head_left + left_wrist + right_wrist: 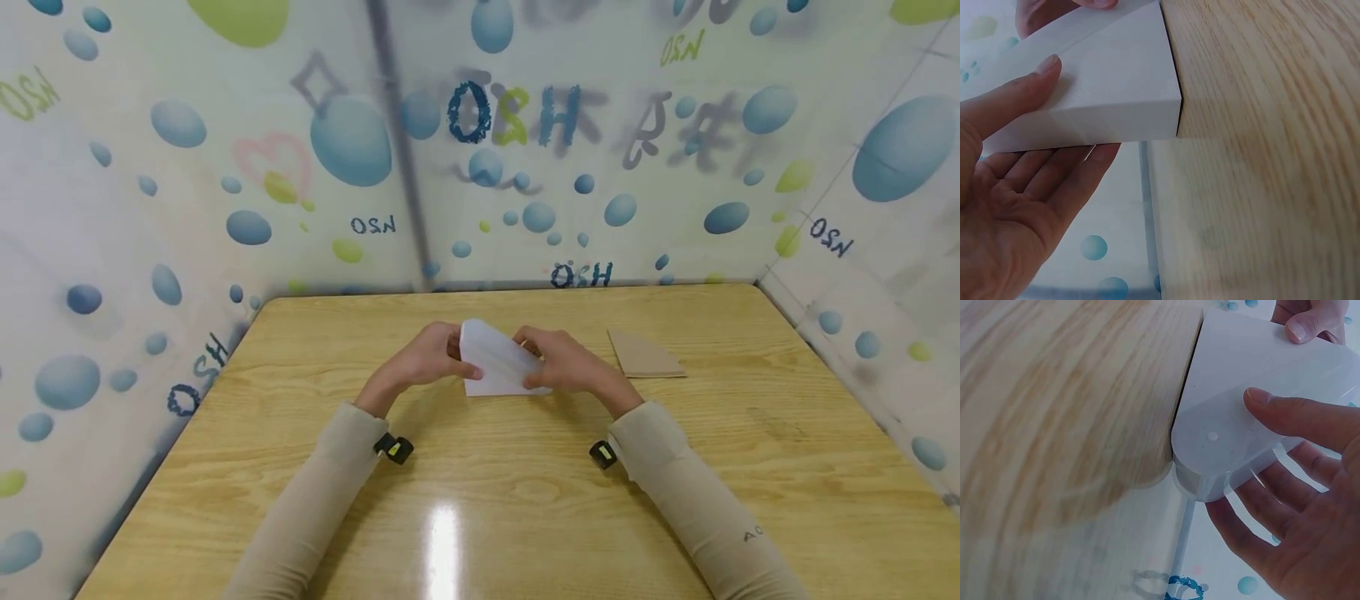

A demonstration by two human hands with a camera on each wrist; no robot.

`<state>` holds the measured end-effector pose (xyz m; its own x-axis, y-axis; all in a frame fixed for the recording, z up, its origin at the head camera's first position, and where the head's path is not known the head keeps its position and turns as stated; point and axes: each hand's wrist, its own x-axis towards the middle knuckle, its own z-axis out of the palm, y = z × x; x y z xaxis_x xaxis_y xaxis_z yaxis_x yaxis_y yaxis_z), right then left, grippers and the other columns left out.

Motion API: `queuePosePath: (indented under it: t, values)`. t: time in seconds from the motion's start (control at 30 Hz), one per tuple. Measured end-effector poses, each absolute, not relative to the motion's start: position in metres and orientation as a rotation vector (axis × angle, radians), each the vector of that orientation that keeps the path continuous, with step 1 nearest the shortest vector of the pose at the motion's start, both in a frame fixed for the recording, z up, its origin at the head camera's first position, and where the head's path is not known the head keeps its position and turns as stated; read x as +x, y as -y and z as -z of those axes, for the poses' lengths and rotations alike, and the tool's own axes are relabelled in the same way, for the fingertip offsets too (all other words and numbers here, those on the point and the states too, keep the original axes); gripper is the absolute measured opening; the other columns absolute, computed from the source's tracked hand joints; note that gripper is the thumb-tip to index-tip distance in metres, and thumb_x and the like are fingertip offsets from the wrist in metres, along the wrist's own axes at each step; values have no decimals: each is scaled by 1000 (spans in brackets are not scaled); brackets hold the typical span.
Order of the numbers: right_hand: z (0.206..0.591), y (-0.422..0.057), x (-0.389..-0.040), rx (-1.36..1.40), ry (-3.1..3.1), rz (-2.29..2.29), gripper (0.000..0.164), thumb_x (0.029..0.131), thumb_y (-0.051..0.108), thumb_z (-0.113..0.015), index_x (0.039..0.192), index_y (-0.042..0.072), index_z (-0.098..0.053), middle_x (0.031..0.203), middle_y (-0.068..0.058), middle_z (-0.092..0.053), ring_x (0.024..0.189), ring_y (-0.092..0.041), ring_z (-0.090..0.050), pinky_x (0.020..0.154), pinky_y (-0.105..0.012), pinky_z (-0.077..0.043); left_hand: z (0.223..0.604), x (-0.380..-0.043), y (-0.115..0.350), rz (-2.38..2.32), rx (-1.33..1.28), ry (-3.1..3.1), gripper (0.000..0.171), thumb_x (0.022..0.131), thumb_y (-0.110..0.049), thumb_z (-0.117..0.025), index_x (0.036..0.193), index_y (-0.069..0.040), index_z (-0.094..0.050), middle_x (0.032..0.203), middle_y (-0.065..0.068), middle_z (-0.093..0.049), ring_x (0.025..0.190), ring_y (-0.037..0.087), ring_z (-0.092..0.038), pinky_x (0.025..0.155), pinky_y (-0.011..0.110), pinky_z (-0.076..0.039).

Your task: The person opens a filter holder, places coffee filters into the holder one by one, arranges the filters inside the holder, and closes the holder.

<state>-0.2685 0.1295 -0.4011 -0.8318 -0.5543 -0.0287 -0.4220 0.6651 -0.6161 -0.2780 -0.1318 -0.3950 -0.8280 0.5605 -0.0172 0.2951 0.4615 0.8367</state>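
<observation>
Both hands hold a white wedge-shaped case [498, 358] upright on the table, one at each side. In the left wrist view, my left hand [429, 357] has its thumb on the broad face of the case [1116, 65] and its fingers behind the thick side. The right wrist view shows a rounded, translucent corner with a small round dot on the case [1210, 406]. There my right hand [566, 360] puts its thumb on the face, with the fingers around the translucent edge. The case's lower edge touches the tabletop. Its inside is hidden.
A flat brown wedge-shaped piece [647, 358] lies on the wooden table [517, 492], right of the hands. Patterned walls [495, 208] stand at the table's back and sides. Small black cameras [394, 448] sit on both wrists.
</observation>
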Motion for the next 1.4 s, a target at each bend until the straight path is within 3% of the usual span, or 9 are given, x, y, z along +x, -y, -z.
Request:
queuePosePath:
  t: [0.23,0.77,1.4]
  values:
    - [401,-129,-267,-806,-2657,892,48,87,5,-79,130,12,-59,130,-12,-69,117,-28,-64,103,-49,-51,396,-278,132,-1295,704,-2431,35,85,-6,-84,117,-6,-71,108,10,-78,90,18,-74,79,33,-59]
    - [400,-124,-262,-907,-2654,953,45,94,16,-76,135,10,-57,128,-13,-70,111,-25,-67,94,-44,-55,397,-277,135,-1308,761,-2396,37,86,-4,-83,121,-3,-71,112,14,-77,93,19,-75,81,34,-60]
    - [396,-116,-257,-908,-2668,1028,51,96,15,-73,142,8,-52,134,-14,-67,119,-28,-64,102,-50,-52,397,-277,134,-1249,778,-2411,36,87,-8,-82,121,-3,-70,111,14,-76,90,18,-73,77,31,-58]
